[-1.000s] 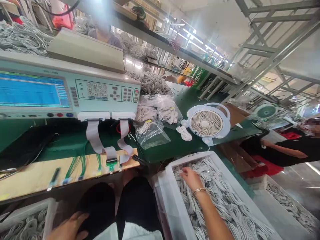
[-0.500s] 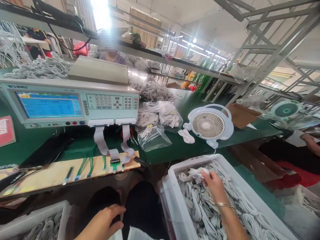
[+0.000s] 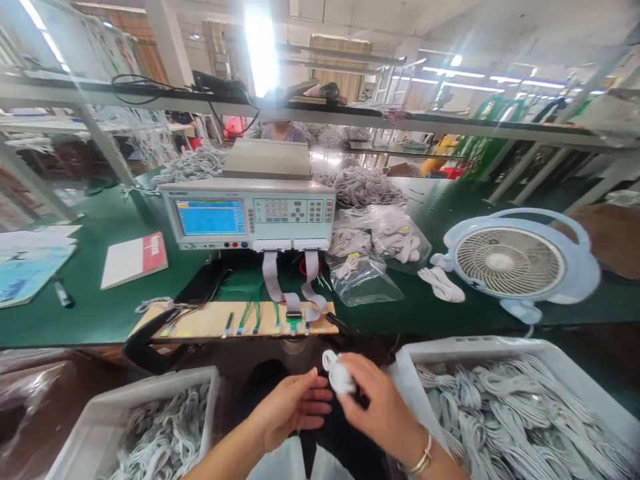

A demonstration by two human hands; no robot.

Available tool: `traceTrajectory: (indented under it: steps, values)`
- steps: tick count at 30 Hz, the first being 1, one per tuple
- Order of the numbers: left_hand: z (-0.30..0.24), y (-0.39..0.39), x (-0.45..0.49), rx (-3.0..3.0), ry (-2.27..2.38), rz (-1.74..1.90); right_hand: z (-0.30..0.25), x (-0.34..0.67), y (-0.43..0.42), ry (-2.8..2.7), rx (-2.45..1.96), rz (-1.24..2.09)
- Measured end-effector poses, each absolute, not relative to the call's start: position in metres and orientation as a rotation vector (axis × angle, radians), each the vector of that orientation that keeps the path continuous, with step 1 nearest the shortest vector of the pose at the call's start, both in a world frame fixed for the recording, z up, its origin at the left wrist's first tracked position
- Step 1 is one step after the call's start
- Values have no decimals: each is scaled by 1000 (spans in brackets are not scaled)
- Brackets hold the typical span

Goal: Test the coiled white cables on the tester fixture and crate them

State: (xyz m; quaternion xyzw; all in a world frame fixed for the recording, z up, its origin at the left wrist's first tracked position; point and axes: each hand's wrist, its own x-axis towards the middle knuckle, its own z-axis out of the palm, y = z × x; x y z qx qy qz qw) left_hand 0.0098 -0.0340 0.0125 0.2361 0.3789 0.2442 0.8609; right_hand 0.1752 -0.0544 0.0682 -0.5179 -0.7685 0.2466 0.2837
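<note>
Green bench (image 3: 90, 313); red-and-white booklet (image 3: 134, 259), its writing perhaps unreadable.

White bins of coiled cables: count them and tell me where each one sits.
2. One white bin sits at lower left, below the bench edge; the other white bin sits at lower right, beside the right hand. Others may lie outside the frame.

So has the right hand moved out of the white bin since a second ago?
Yes. The right hand has left the right-hand bin of coiled cables and now sits left of it, in front of the lap, holding a white cable coil beside the left hand.
</note>
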Motion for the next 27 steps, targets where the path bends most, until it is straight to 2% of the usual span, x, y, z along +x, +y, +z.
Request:
traceTrajectory:
  steps: [3,5,13,18,24,27]
  values:
    - [-4,-28,-3,359,684,482,63,151,-61,-2546,-1180,486]
    - [-12,-26,-5,360,713,543,56,142,-63,-2629,-1107,511]
    - [-17,-21,3,733,830,830,25,150,-29,-1809,-1638,778]
    - [-13,-23,4,637,789,874,12,138,-24,-1919,-1499,691]
    - [-14,-22,-2,257,743,678,1,138,-34,-1946,-1398,624]
    - [-13,-20,0,256,725,691,-3,139,-29,-1774,-1424,784]
